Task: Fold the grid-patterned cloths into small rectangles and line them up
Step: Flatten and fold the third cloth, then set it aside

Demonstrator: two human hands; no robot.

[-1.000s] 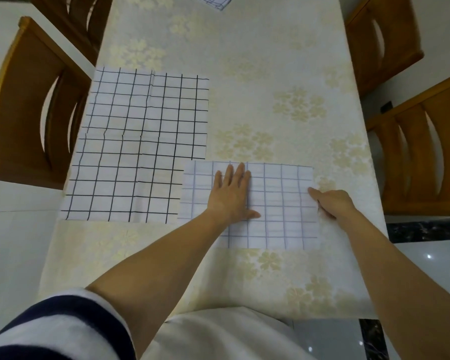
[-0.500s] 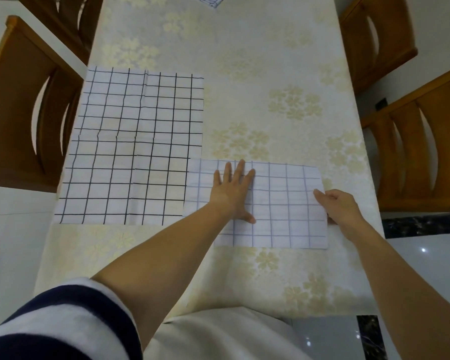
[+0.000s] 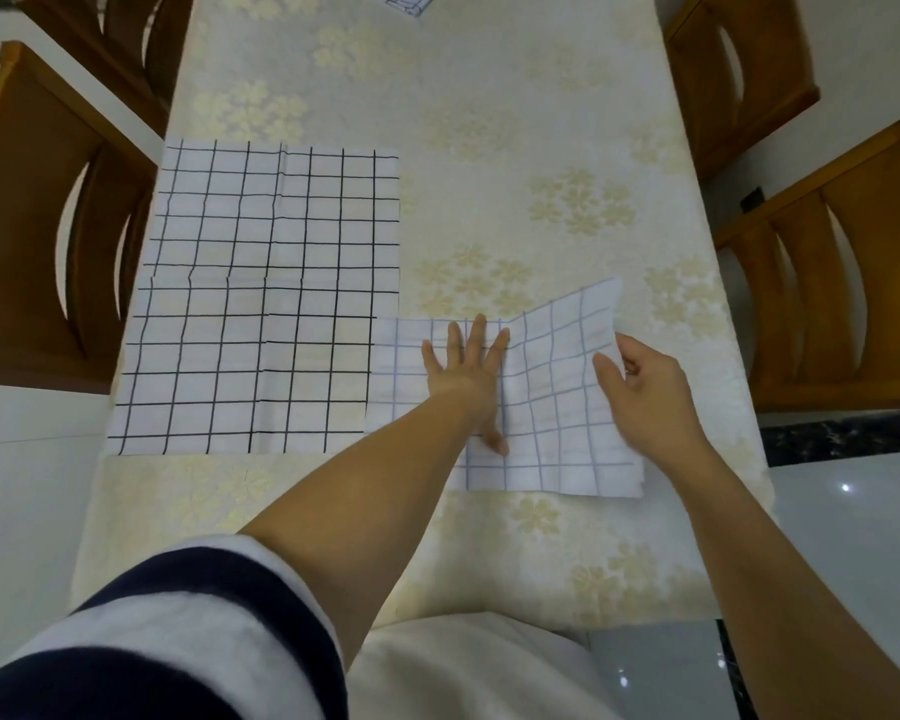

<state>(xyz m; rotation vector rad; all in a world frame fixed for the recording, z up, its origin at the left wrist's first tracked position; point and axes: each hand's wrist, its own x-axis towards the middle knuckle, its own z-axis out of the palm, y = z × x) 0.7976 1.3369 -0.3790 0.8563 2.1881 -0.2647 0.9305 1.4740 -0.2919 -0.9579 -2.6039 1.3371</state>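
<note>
Pinning the partly folded pale-grid cloth [image 3: 552, 407] flat with spread-fingered left hand [image 3: 463, 371], lifting its right edge with pinching right hand [image 3: 645, 387]; leaving black-grid cloth [image 3: 261, 304] unfolded, lining-up undone.

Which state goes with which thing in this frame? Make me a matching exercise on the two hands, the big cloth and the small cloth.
Things:
1. left hand
2. right hand
3. big cloth
4. small cloth

States:
A. spread out flat, no hand on it
B. fingers straight, pressing down on the small cloth
C. right half raised, left half lying flat
D. gripping the small cloth's right edge

Pairs: 1-B, 2-D, 3-A, 4-C
</note>
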